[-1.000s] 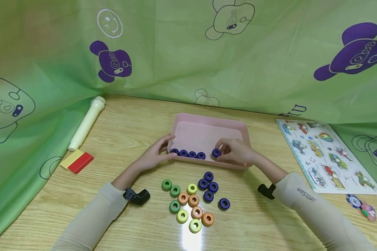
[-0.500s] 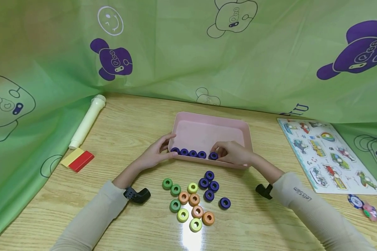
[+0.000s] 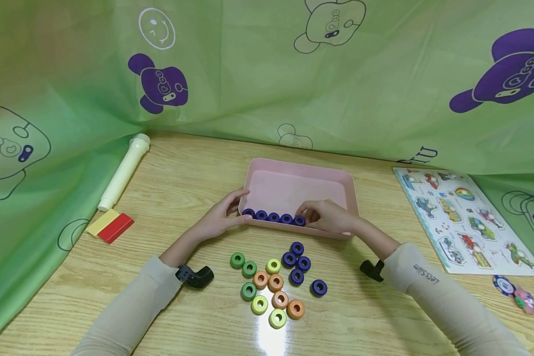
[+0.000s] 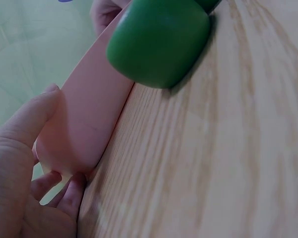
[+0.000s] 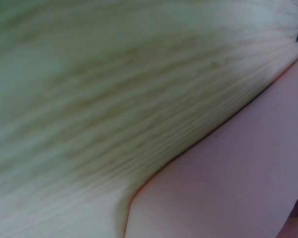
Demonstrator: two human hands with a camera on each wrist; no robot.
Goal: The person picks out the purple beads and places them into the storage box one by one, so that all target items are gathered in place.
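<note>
A shallow pink tray [image 3: 289,190] lies on the wooden table, with a row of dark purple rings [image 3: 273,217] along the inside of its near wall. My left hand [image 3: 215,220] grips the tray's near left corner, thumb at the near rim and fingers round the side; the left wrist view shows this hold on the pink wall [image 4: 92,114]. Inside the tray, my right hand [image 3: 331,216] pinches a purple ring [image 3: 299,221] at the row's right end. Its far fingers are partly hidden. In the right wrist view the tray's outer wall [image 5: 223,178] fills the lower right.
Before the tray lie loose purple rings [image 3: 296,277], green rings [image 3: 248,291], yellow rings [image 3: 259,305] and orange rings [image 3: 295,309]. A white microphone-shaped object [image 3: 123,173] and a yellow-and-red block [image 3: 110,226] lie left. A picture puzzle board [image 3: 467,222] lies right.
My right hand has moved left inside the tray with the pinched purple ring, bringing it up beside the row. The left hand keeps its grip on the corner.
</note>
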